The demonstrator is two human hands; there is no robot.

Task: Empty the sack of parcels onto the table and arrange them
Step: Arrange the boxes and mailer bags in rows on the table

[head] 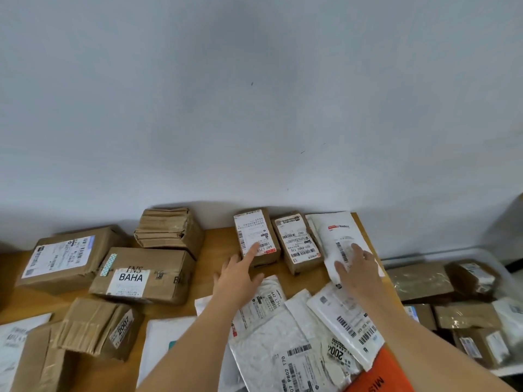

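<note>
Wooden tabletop [218,244], parcels out: arranging. Left hand [236,274] fingers straight, nudging small box [256,236]; right hand [358,267] flat on white mailer [336,236]. Next: square row w/ wall.

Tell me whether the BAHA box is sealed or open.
Sealed as far as visible: the BAHA box lies flat with flaps closed, its label across the top.
</note>
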